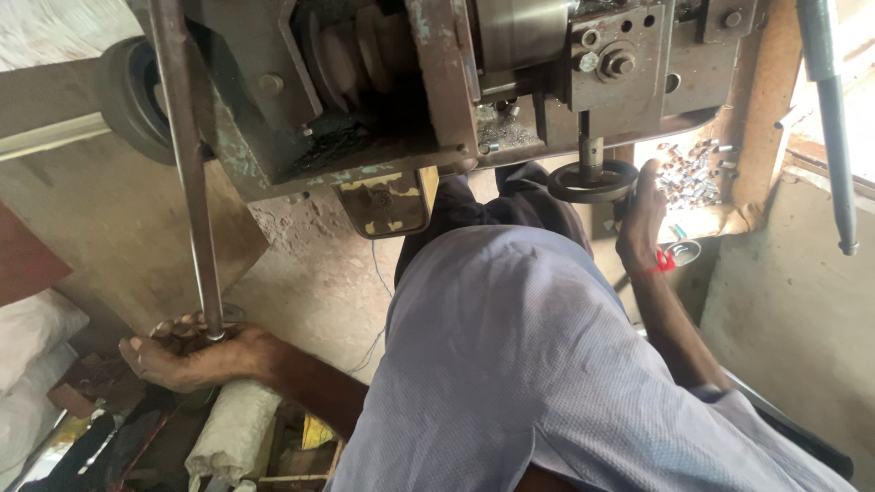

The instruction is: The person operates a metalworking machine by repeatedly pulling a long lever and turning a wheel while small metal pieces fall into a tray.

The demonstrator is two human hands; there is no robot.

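Note:
My left hand (187, 353) is low at the left, its fingers wrapped around the bottom end of a long steel bar (187, 164) that rises into the machine. My right hand (641, 214) reaches up at the right and grips the rim of a small black handwheel (592, 182) under the machine's carriage. A red thread circles that wrist. My light blue shirt fills the lower middle of the view. The worn grey-green lathe (437, 82) spans the top.
A heap of small shiny metal parts (690, 173) lies right of the handwheel. Another lever rod (834, 118) hangs at the far right. Sacks, scrap and a wrapped bundle (232, 428) clutter the floor at lower left. A concrete wall (793, 310) stands at right.

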